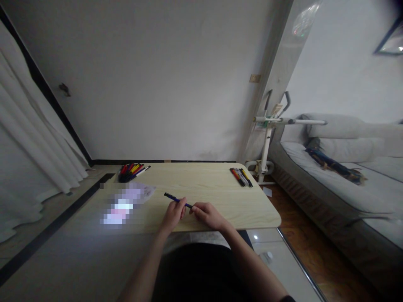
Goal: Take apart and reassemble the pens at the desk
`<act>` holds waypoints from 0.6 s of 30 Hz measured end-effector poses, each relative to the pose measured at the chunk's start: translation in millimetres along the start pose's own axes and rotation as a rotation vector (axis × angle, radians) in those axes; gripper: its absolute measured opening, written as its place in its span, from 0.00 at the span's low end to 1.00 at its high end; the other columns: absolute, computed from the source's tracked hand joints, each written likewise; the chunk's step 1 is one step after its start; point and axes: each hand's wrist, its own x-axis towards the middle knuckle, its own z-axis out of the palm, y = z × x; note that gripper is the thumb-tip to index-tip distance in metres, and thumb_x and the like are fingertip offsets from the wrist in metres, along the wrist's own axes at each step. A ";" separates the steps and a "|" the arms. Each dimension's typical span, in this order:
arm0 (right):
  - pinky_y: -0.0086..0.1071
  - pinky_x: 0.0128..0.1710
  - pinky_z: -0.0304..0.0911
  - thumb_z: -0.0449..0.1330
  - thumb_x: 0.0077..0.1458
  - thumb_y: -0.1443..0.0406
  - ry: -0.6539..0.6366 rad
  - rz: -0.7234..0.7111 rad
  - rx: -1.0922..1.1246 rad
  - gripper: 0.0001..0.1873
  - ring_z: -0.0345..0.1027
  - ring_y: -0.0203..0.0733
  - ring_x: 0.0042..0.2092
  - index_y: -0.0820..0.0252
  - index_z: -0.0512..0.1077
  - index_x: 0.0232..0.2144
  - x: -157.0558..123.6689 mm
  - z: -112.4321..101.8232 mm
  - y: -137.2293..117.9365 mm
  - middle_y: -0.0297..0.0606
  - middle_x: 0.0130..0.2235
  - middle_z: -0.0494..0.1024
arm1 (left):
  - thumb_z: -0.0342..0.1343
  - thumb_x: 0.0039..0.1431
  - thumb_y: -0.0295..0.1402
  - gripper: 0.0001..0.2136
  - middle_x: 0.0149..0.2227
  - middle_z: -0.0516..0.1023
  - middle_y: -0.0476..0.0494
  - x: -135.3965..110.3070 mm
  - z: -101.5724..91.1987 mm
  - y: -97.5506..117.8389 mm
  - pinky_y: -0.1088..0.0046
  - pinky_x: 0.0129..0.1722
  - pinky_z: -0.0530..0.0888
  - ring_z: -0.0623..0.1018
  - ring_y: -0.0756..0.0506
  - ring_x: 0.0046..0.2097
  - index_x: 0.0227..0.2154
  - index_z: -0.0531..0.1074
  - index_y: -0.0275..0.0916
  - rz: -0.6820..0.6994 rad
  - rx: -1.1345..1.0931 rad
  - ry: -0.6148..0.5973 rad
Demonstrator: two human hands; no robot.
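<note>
Over the front part of the wooden table (pixel 201 180), both hands are closed on one dark blue pen (pixel 172 196). My left hand (pixel 175 213) grips its barrel near the middle. At the pen's right end, the fingers of my right hand (pixel 208 214) pinch the tip, which they partly hide. The pen tilts, its left end pointing up and away from me. A heap of pens (pixel 134 171) in red, yellow, white and black lies at the table's far left. Several more pens (pixel 241 177) lie side by side at the far right.
A blurred-out bright patch (pixel 121 207) covers something on the table's left, beside a thin clear sheet (pixel 147 193). A white wall (pixel 170 84) rises behind the table. To the right stand white exercise equipment (pixel 266 147) and a grey sofa (pixel 340 167); a white curtain (pixel 28 126) hangs left.
</note>
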 end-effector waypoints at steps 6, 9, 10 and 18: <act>0.24 0.28 0.53 0.42 0.59 0.59 0.016 -0.009 -0.046 0.20 0.59 0.32 0.26 0.62 0.67 0.25 0.1 0.1 -1.1 0.31 0.22 0.66 | 0.42 0.53 0.45 0.21 0.11 0.58 0.53 0.0 0.0 0.3 0.77 0.20 0.61 0.61 0.53 0.17 0.11 0.56 0.39 -0.002 -0.021 0.019; 0.24 0.26 0.53 0.42 0.59 0.58 0.019 -0.013 -0.030 0.20 0.57 0.31 0.25 0.62 0.64 0.21 0.1 0.1 0.8 0.30 0.21 0.64 | 0.43 0.53 0.45 0.20 0.12 0.58 0.53 0.7 1.3 0.4 0.77 0.20 0.60 0.61 0.53 0.17 0.12 0.57 0.39 -0.001 -0.044 0.001; 0.24 0.26 0.52 0.42 0.59 0.58 0.015 -0.013 -0.018 0.21 0.57 0.31 0.25 0.62 0.63 0.21 0.3 0.3 1.7 0.30 0.21 0.64 | 0.43 0.53 0.45 0.20 0.12 0.58 0.53 1.0 2.0 -0.2 0.77 0.20 0.60 0.61 0.53 0.17 0.12 0.57 0.39 0.001 -0.046 -0.005; 0.23 0.25 0.52 0.41 0.59 0.57 0.009 0.005 -0.019 0.21 0.56 0.31 0.24 0.62 0.62 0.20 1.8 1.9 6.7 0.30 0.20 0.63 | 0.41 0.54 0.46 0.22 0.10 0.54 0.54 1.3 3.0 -2.5 0.77 0.20 0.60 0.60 0.53 0.16 0.10 0.54 0.39 -0.016 -0.052 -0.064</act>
